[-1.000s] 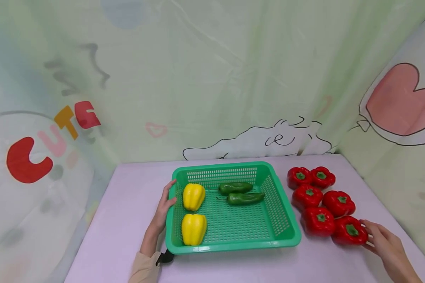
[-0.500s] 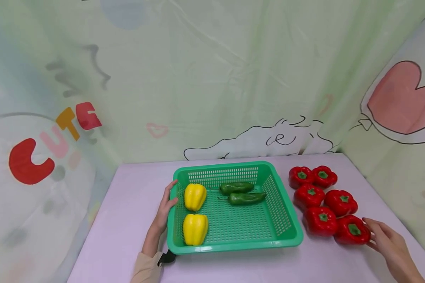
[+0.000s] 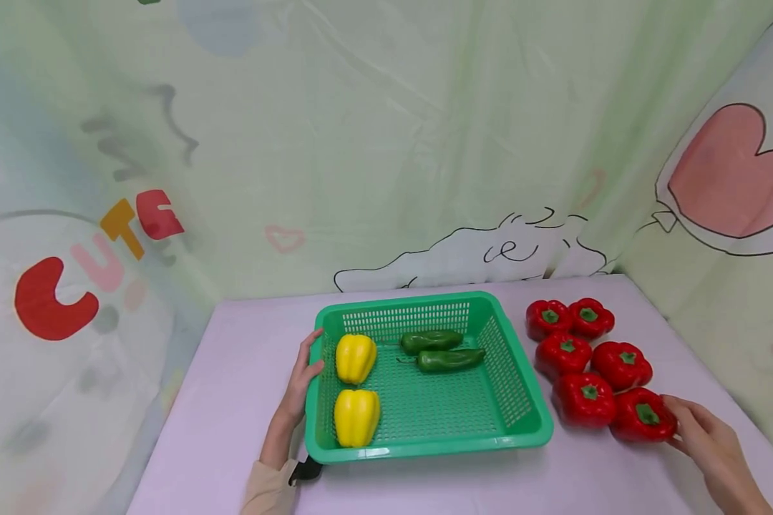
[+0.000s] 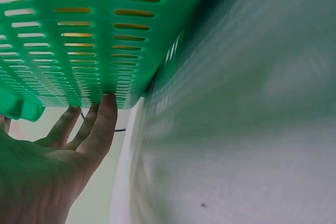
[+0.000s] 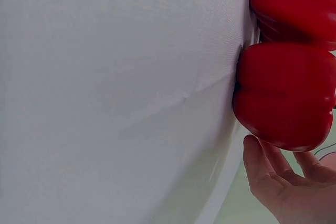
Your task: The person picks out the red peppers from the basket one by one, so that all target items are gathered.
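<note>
A green plastic basket (image 3: 425, 450) with slotted walls stands mid-table. Inside it, two yellow bell peppers (image 3: 357, 418) lie along the left side, and two long green peppers (image 3: 449, 360) lie toward the back. My left hand (image 3: 295, 386) touches the basket's left side, thumb at the rim; in the left wrist view its fingers (image 4: 100, 129) rest fairly straight against the outer wall. Several red bell peppers (image 3: 585, 400) are grouped right of the basket. At the nearest right one, the red bell pepper (image 5: 286, 95), the fingertips of my right hand (image 3: 711, 443) rest against its side, not wrapped round it.
The pale lilac table (image 3: 245, 365) runs back to a printed curtain (image 3: 386, 143). The basket's right wall is close to the red peppers, with a narrow gap between. A dark wrist strap (image 3: 305, 470) sits on my left wrist, by the basket's front left corner.
The head view has shifted slightly. Both hands keep their places at the basket and the nearest right red bell pepper; no thing has visibly been picked up or let go.
</note>
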A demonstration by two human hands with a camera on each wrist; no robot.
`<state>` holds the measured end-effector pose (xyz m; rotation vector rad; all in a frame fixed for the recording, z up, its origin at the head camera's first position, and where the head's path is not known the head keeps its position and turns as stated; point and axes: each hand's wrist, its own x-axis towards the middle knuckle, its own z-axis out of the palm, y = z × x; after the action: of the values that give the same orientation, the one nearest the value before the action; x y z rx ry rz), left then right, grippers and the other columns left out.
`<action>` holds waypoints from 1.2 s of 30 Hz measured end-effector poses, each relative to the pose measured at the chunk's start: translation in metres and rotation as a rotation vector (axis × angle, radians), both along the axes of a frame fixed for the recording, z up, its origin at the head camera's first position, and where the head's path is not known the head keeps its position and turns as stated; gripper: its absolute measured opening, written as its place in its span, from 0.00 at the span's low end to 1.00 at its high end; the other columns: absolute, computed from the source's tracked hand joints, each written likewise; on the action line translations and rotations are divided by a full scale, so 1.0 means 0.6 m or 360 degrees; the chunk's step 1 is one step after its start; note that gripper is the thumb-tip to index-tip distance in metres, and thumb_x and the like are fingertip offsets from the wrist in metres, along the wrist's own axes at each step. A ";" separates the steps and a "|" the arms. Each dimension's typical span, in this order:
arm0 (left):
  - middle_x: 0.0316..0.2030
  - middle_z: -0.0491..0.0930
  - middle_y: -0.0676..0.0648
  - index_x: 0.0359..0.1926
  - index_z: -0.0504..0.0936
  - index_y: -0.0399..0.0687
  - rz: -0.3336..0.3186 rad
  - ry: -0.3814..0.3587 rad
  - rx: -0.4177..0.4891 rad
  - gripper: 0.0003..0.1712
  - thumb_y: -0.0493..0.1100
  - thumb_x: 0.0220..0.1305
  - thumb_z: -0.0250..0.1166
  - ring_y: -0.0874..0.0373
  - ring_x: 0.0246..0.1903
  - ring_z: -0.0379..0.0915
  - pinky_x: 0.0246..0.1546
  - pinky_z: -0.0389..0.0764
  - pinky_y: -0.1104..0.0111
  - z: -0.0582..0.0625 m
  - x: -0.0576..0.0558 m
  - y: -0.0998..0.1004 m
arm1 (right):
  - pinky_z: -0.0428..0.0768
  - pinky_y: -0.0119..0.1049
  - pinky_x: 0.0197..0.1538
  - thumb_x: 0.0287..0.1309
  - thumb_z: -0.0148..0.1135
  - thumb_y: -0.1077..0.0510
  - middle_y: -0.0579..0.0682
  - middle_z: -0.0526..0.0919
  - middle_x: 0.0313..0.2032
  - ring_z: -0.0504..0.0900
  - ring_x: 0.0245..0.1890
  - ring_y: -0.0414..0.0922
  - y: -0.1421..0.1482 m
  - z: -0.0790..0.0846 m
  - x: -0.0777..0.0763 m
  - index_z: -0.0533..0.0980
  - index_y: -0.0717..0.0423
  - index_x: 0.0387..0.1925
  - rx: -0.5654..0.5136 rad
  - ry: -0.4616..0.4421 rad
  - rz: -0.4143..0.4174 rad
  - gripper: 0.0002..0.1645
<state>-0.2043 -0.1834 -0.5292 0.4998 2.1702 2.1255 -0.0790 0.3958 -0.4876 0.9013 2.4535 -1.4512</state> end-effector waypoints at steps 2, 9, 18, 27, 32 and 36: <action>0.75 0.46 0.38 0.76 0.48 0.51 0.0003 0.0000 -0.0001 0.32 0.45 0.75 0.42 0.39 0.69 0.51 0.61 0.65 0.50 0.001 0.001 -0.003 | 0.82 0.32 0.33 0.73 0.29 0.36 0.76 0.50 0.69 0.59 0.61 0.67 -0.001 -0.003 0.000 0.44 0.73 0.73 -0.0006 0.0003 0.0005 0.48; 0.75 0.46 0.39 0.76 0.48 0.51 -0.0001 -0.0003 0.0007 0.32 0.46 0.75 0.43 0.39 0.69 0.51 0.61 0.65 0.51 -0.001 0.001 -0.002 | 0.82 0.29 0.33 0.73 0.31 0.36 0.77 0.52 0.68 0.74 0.41 0.35 0.006 -0.010 0.002 0.47 0.75 0.72 0.0016 0.0052 0.0025 0.48; 0.75 0.45 0.39 0.76 0.47 0.50 -0.0040 0.0011 -0.0019 0.32 0.45 0.76 0.41 0.40 0.69 0.50 0.62 0.63 0.51 0.001 -0.005 0.008 | 0.80 0.29 0.29 0.74 0.30 0.39 0.78 0.53 0.67 0.67 0.55 0.65 0.008 0.004 0.012 0.44 0.74 0.72 0.0110 0.0073 -0.0063 0.45; 0.75 0.49 0.38 0.77 0.50 0.51 -0.0009 -0.0002 -0.0052 0.33 0.44 0.75 0.46 0.40 0.67 0.54 0.59 0.68 0.58 0.009 -0.010 0.013 | 0.71 0.20 0.25 0.74 0.39 0.41 0.78 0.62 0.62 0.73 0.37 0.38 0.008 0.048 0.007 0.55 0.73 0.70 0.0459 0.0349 -0.0001 0.42; 0.73 0.53 0.37 0.76 0.53 0.47 0.0021 0.0035 -0.0125 0.31 0.41 0.76 0.47 0.39 0.66 0.58 0.59 0.69 0.57 0.023 -0.009 -0.005 | 0.80 0.46 0.37 0.73 0.40 0.41 0.77 0.59 0.65 0.64 0.56 0.71 -0.022 0.076 -0.008 0.53 0.69 0.72 0.0492 0.0372 0.0070 0.41; 0.73 0.54 0.36 0.75 0.56 0.43 0.0127 0.0141 -0.0291 0.30 0.40 0.75 0.48 0.37 0.68 0.53 0.62 0.63 0.42 0.048 -0.003 -0.024 | 0.72 0.66 0.53 0.73 0.44 0.44 0.75 0.59 0.67 0.60 0.62 0.73 -0.064 0.095 -0.021 0.53 0.65 0.73 0.0535 0.0511 0.0130 0.39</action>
<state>-0.2062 -0.1979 -0.5006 0.5092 2.4426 1.9500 -0.0915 0.3577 -0.4308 0.6483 2.9968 -1.2615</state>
